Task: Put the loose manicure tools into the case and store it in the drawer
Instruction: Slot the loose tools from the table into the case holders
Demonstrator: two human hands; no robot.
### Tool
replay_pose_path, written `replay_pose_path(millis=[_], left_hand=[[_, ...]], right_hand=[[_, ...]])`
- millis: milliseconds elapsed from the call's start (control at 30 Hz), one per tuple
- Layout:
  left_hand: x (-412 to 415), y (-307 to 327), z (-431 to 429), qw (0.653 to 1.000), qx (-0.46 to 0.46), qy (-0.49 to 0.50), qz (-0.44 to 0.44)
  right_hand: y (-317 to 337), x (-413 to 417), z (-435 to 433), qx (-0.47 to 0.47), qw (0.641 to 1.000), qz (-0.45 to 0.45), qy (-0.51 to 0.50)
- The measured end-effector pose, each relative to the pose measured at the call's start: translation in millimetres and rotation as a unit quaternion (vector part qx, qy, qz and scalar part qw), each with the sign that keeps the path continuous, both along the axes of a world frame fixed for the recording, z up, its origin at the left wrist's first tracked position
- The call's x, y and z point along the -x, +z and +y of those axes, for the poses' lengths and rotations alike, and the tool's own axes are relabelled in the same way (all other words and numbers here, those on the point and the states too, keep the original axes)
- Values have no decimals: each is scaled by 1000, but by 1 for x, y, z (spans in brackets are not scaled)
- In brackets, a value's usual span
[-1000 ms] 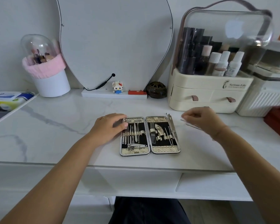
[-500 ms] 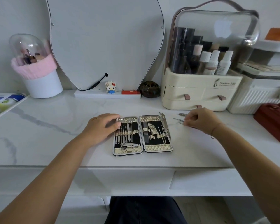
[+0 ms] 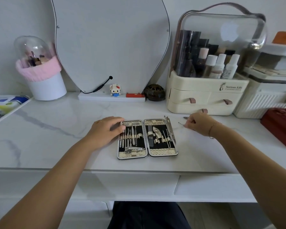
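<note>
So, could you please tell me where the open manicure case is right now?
In the head view, the manicure case lies open flat at the countertop's centre, the left hand resting on its left edge.

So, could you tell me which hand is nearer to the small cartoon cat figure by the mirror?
Left. The left hand rests on the case's upper-left corner, just below the figure; the right hand is farther off to the right.

case [image 3: 148, 139]: open flat, gold-trimmed, tools strapped inside | loose manicure tools [image 3: 182, 123]: thin metal, right of case

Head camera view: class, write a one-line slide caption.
Left hand steadies the open manicure case while the right hand gathers loose tools beside it.
</note>
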State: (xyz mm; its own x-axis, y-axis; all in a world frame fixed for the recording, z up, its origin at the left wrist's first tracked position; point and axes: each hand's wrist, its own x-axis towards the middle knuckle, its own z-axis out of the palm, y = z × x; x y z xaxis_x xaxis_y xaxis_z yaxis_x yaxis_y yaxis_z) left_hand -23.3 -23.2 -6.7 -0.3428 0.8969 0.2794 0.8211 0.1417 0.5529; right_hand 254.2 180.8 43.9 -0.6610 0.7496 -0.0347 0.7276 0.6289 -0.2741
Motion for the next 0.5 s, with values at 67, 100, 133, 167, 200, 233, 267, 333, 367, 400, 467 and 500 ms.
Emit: replay_pose_path(millis=[67,100,133,167,200,233,267,333,367,400,467,500], left_hand=[[0,-1,1,1000,-3,2,1],[1,-1,1,1000,-2,2,-1],[1,-1,1,1000,1,2,-3],[1,-1,1,1000,3,2,-3],[1,-1,1,1000,5,3,-2],[2,-1,1,1000,5,4,0],[2,-1,1,1000,5,6,0],[2,-1,1,1000,3,8,0],[1,-1,1,1000,2,8,1],[1,-1,1,1000,2,7,2],[1,0,1,1000,3,6,1],[0,0,1,1000,4,5,0]], right_hand=[[0,0,1,-9,1000,-11,3],[0,0,3,-15,1000,-6,4],[0,-1,5,-21,1000,16,3],[1,-2,6,-23,998,51,-3],[3,-2,5,-24,995,94,-6],[5,-1,3,-22,991,135,-4],[6,1,0,-11,985,172,2],[6,9,-7,51,971,234,17],[6,13,-11,94,960,263,24],[6,17,-14,138,946,291,30],[7,27,-18,216,915,341,28],[7,31,-20,247,900,359,23]])
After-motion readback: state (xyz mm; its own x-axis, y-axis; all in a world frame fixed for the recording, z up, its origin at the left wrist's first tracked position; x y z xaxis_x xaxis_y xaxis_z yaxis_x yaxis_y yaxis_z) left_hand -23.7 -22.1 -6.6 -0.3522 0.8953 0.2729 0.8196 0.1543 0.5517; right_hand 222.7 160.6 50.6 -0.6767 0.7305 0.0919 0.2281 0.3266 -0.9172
